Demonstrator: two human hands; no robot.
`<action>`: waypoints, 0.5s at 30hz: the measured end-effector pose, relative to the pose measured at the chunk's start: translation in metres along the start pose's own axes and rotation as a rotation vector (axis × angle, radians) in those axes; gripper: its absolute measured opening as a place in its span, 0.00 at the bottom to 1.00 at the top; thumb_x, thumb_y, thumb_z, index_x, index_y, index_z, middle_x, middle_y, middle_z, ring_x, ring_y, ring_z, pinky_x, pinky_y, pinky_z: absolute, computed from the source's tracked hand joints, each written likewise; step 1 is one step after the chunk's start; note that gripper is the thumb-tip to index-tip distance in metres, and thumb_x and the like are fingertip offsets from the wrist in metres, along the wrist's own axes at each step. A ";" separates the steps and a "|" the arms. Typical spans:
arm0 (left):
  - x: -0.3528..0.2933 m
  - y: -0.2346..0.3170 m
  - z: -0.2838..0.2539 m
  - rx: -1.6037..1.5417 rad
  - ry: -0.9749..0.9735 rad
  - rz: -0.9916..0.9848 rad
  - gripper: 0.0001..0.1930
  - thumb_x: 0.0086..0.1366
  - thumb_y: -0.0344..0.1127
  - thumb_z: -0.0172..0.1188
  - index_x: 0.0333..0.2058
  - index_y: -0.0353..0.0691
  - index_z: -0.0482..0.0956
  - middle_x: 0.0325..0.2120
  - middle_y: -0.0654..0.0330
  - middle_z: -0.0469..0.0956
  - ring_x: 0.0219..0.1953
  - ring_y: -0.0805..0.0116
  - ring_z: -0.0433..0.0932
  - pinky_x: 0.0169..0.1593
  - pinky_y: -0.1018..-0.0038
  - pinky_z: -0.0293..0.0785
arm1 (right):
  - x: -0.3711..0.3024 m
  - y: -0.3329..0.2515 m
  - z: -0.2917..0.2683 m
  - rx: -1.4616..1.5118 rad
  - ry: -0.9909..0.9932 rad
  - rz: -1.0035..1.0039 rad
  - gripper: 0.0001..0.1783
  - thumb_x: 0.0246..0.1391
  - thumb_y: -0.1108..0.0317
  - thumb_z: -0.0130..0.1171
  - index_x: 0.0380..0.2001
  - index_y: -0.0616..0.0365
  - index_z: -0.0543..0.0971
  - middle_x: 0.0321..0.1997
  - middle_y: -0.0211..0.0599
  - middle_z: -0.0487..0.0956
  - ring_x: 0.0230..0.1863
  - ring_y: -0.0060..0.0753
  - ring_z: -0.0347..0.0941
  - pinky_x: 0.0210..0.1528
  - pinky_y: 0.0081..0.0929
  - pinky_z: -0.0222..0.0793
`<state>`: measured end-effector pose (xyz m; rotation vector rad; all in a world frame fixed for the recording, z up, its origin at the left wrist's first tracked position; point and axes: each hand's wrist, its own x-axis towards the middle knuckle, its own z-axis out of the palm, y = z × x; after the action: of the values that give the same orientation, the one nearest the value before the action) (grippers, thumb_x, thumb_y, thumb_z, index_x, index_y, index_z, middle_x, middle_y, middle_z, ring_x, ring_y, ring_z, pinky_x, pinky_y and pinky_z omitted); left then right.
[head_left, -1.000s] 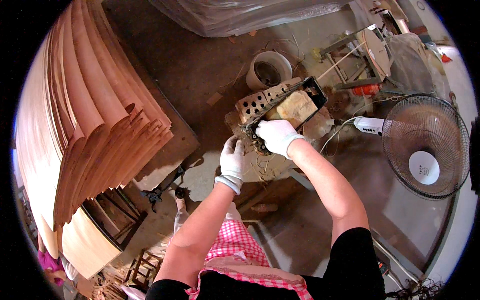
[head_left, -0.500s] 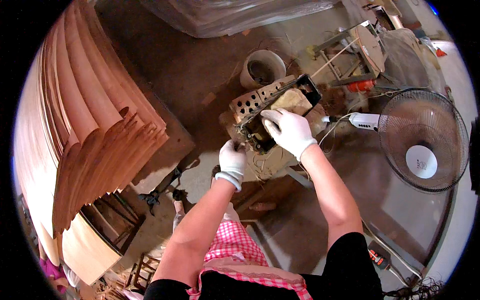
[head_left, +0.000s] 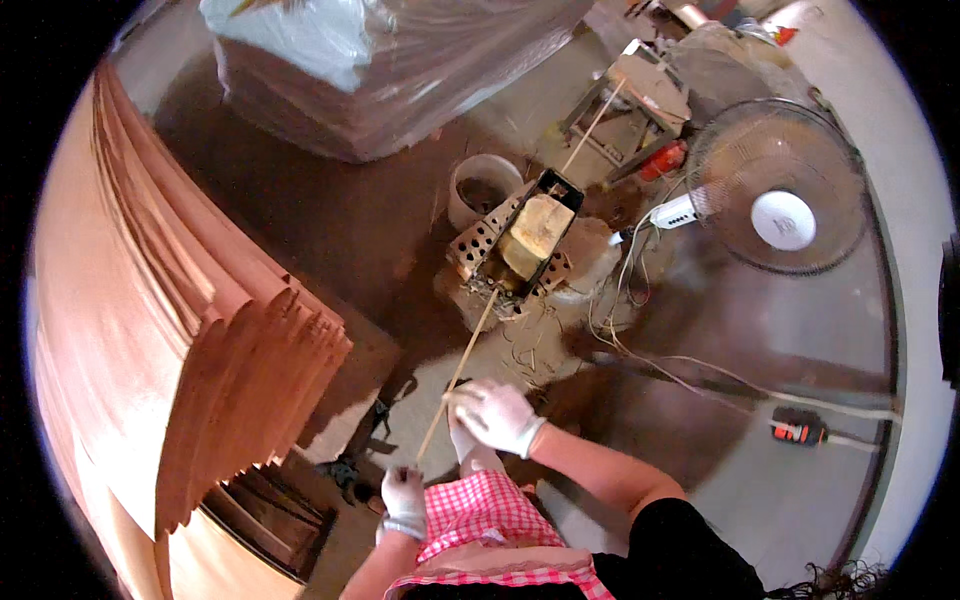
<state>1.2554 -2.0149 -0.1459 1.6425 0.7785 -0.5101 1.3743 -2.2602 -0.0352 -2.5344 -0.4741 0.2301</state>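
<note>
A long thin pale wooden rod [head_left: 463, 368] runs from the near end of a narrow black metal box [head_left: 560, 186] down toward me. My left hand [head_left: 403, 497], in a white glove, is closed at the rod's near end, low in the view. Higher up the rod, my gloved right hand [head_left: 497, 415] has its fingers curled round it, thumb side toward the box. Inside the box lies a yellowish block [head_left: 540, 232], which neither hand touches. From the box's far end another length of pale rod [head_left: 595, 122] reaches up to a stand.
Perforated bricks [head_left: 478, 243] flank the box, with a bucket [head_left: 485, 185] behind. A fan [head_left: 780, 190] stands at right, its cables [head_left: 690, 360] crossing the floor to a power strip [head_left: 797, 428]. Stacked thin wooden sheets [head_left: 220, 330] rise at left. A plastic-covered pile [head_left: 380, 80] lies beyond.
Both hands have come back from the box toward my body, the right one leaving the block. A length of rod now sticks out of the box's near end. The view has shifted.
</note>
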 end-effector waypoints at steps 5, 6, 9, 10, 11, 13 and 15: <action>-0.051 -0.041 -0.131 0.168 0.017 0.080 0.05 0.60 0.26 0.56 0.26 0.32 0.73 0.22 0.63 0.74 0.25 0.75 0.70 0.30 0.75 0.70 | 0.009 -0.115 0.084 -0.066 -0.189 -0.159 0.22 0.60 0.56 0.45 0.55 0.52 0.72 0.61 0.37 0.69 0.65 0.41 0.59 0.70 0.43 0.47; -0.052 -0.071 -0.161 0.022 0.036 0.079 0.05 0.58 0.27 0.58 0.25 0.33 0.74 0.21 0.60 0.75 0.24 0.73 0.70 0.30 0.74 0.69 | 0.010 -0.142 0.101 -0.102 -0.201 -0.229 0.21 0.61 0.56 0.45 0.52 0.52 0.74 0.58 0.36 0.72 0.63 0.40 0.61 0.69 0.43 0.48; -0.081 -0.089 -0.254 0.495 0.212 0.422 0.02 0.51 0.23 0.57 0.24 0.35 0.73 0.16 0.55 0.72 0.19 0.59 0.70 0.26 0.66 0.67 | 0.031 -0.236 0.134 -0.147 -0.599 -0.356 0.19 0.60 0.53 0.44 0.43 0.50 0.79 0.44 0.37 0.80 0.52 0.38 0.71 0.66 0.43 0.49; -0.097 -0.088 -0.287 0.453 0.193 0.430 0.05 0.51 0.31 0.60 0.28 0.38 0.78 0.22 0.49 0.75 0.24 0.54 0.74 0.32 0.58 0.70 | 0.034 -0.265 0.158 -0.113 -0.664 -0.400 0.18 0.60 0.54 0.44 0.39 0.50 0.80 0.38 0.37 0.81 0.46 0.39 0.73 0.64 0.43 0.51; -0.109 -0.093 -0.316 0.405 0.181 0.434 0.11 0.52 0.39 0.63 0.32 0.41 0.83 0.27 0.43 0.79 0.29 0.48 0.77 0.38 0.50 0.74 | 0.034 -0.291 0.179 -0.083 -0.737 -0.452 0.18 0.60 0.54 0.45 0.36 0.49 0.81 0.33 0.37 0.81 0.40 0.39 0.76 0.61 0.43 0.53; -0.131 -0.110 -0.360 0.529 0.394 0.426 0.03 0.48 0.25 0.58 0.24 0.35 0.73 0.19 0.50 0.72 0.23 0.54 0.72 0.29 0.64 0.68 | 0.033 -0.344 0.202 0.035 -0.750 -0.450 0.18 0.58 0.53 0.45 0.35 0.52 0.81 0.31 0.39 0.81 0.35 0.43 0.77 0.51 0.43 0.63; -0.163 -0.085 -0.385 0.597 0.429 0.431 0.08 0.50 0.25 0.60 0.31 0.33 0.76 0.24 0.49 0.75 0.30 0.52 0.75 0.37 0.62 0.71 | 0.029 -0.387 0.213 0.110 -0.868 -0.441 0.19 0.57 0.52 0.46 0.36 0.53 0.80 0.32 0.40 0.81 0.34 0.46 0.77 0.45 0.42 0.68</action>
<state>1.0504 -1.6679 -0.0061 2.4523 0.5702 -0.0703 1.2362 -1.8410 -0.0045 -2.0400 -1.2738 1.1517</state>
